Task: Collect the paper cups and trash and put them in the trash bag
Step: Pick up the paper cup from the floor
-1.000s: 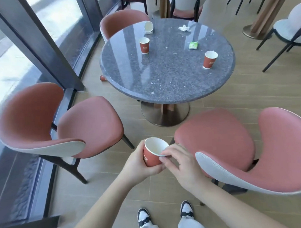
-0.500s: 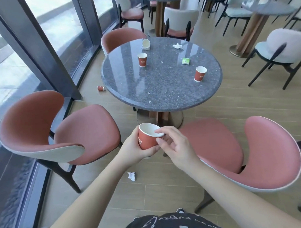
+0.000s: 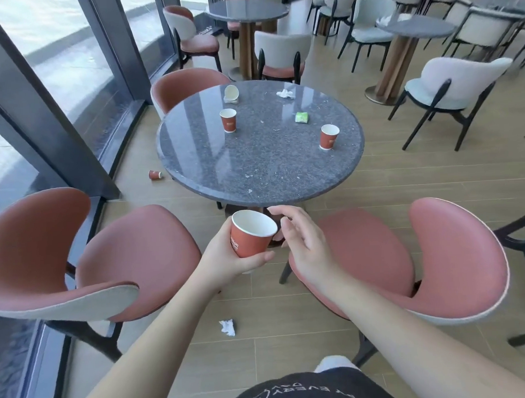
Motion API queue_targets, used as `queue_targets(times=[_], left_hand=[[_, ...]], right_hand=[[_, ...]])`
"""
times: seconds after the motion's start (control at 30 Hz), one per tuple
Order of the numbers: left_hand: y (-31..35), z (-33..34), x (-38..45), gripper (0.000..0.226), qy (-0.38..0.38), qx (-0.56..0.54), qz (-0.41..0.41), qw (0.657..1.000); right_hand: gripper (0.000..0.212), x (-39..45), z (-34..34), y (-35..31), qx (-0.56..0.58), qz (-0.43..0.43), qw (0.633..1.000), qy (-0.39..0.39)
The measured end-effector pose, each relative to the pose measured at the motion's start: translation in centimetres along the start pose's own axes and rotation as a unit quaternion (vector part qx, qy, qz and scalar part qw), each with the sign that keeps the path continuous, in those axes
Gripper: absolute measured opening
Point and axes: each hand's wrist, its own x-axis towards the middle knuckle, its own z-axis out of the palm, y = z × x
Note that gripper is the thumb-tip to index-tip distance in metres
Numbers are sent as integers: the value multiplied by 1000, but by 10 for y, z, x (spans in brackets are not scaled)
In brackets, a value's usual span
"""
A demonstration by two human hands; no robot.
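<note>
Head cam: left hand [image 3: 227,261] wraps a red paper cup [image 3: 250,236] just short of the round table [image 3: 263,181]; right hand [image 3: 301,242] open beside it, not touching. No trash bag visible. Best approach imo: stack the table's cups w/ right hand, keep stack upright.

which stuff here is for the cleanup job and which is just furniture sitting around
Job: held cup; table cups; tipped cup; floor cup; tissues; green wrapper.
Just there: round table; pink chairs.
</note>
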Motion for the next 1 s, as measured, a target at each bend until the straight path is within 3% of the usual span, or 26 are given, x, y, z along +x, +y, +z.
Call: queue_targets(times=[0.3, 0.77, 1.0], left_hand=[[5, 11, 37, 75, -15, 0, -6, 1000], [28, 70, 152, 64, -18, 64, -29, 997], [26, 75, 199, 83, -6, 88, -46, 995]], right_hand=[[39, 9, -21, 12, -1, 65, 998, 27], [27, 95, -106, 75, 31, 120, 990, 67], [28, 136, -127, 98, 14, 135, 989, 61]])
